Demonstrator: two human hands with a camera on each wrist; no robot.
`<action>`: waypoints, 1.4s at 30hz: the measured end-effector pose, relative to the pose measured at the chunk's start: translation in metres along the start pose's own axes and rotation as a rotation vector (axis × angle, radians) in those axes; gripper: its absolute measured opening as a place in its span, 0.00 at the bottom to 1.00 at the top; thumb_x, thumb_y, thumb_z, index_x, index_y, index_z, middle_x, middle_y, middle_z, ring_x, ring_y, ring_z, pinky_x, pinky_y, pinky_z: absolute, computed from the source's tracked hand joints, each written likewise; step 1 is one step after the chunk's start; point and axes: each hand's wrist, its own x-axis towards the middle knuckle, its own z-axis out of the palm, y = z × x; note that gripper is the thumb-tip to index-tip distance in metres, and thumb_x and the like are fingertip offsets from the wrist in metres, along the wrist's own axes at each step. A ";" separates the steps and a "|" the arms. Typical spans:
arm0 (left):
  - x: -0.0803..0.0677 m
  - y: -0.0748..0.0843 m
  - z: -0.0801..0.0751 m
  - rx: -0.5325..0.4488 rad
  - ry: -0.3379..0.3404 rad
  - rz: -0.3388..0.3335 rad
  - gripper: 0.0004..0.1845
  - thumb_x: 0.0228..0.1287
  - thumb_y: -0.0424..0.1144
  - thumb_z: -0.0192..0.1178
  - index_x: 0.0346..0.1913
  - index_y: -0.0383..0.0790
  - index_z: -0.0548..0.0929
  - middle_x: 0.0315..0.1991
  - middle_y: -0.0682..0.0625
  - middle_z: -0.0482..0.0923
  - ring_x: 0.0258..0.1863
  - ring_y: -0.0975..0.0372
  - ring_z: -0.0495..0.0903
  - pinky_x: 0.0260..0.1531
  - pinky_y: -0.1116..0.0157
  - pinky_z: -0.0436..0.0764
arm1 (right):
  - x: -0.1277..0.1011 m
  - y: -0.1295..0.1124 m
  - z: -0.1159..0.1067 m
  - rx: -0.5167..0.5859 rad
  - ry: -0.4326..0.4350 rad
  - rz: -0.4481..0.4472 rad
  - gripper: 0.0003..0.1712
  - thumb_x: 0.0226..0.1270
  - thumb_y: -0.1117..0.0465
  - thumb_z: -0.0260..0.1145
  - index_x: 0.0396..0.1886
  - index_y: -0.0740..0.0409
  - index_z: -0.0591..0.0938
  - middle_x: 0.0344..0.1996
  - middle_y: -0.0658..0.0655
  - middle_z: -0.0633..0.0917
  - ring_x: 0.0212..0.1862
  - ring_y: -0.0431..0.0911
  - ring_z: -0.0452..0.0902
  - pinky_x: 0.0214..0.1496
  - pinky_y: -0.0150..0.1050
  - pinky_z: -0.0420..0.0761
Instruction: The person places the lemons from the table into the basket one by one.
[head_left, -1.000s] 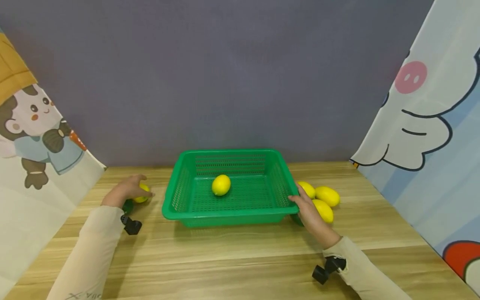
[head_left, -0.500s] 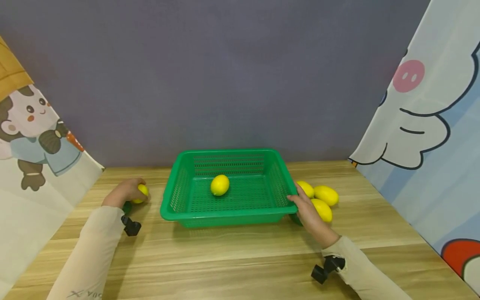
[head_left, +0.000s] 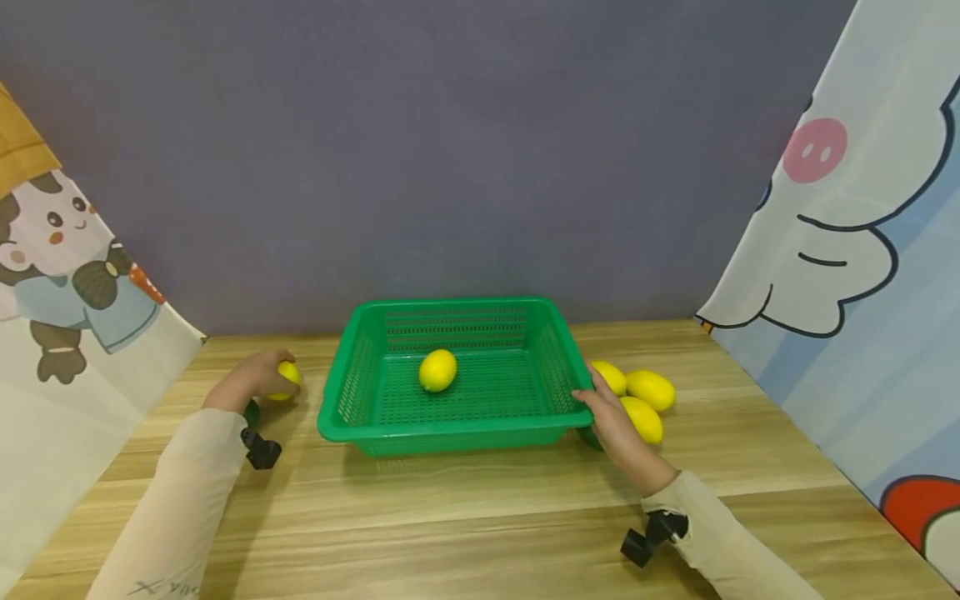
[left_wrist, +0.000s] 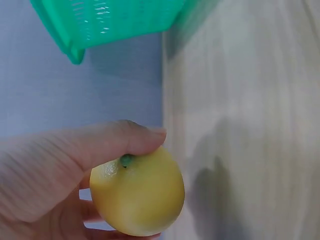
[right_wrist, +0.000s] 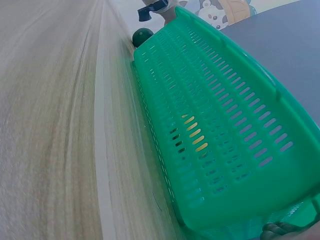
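Note:
My left hand (head_left: 258, 379) holds a yellow lemon (head_left: 288, 381) left of the green basket (head_left: 450, 431). In the left wrist view the thumb lies across the top of this lemon (left_wrist: 142, 195), next to its green stem, and the other fingers curl behind it. My right hand (head_left: 615, 421) grips the basket's right rim near the front corner. One lemon (head_left: 438, 370) lies inside the basket. Several more lemons (head_left: 651, 390) sit on the table just beyond my right hand, partly hidden by it.
A dark green round thing (right_wrist: 142, 37) rests on the table by my left wrist. Another dark green thing (head_left: 590, 437) shows partly under my right hand. The wooden table (head_left: 420, 525) meets a grey backdrop (head_left: 450, 167) behind the basket, with printed cloths at both sides.
My left fingers were spread around the lemon and have closed on it; hand and lemon have risen slightly. My right hand stays on the basket rim.

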 end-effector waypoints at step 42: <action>-0.002 0.109 -0.048 0.109 0.159 0.276 0.34 0.54 0.44 0.67 0.60 0.29 0.72 0.51 0.33 0.74 0.43 0.46 0.73 0.38 0.52 0.74 | -0.001 -0.003 0.001 0.026 0.002 0.008 0.38 0.72 0.65 0.41 0.76 0.56 0.38 0.73 0.64 0.44 0.71 0.56 0.43 0.72 0.51 0.46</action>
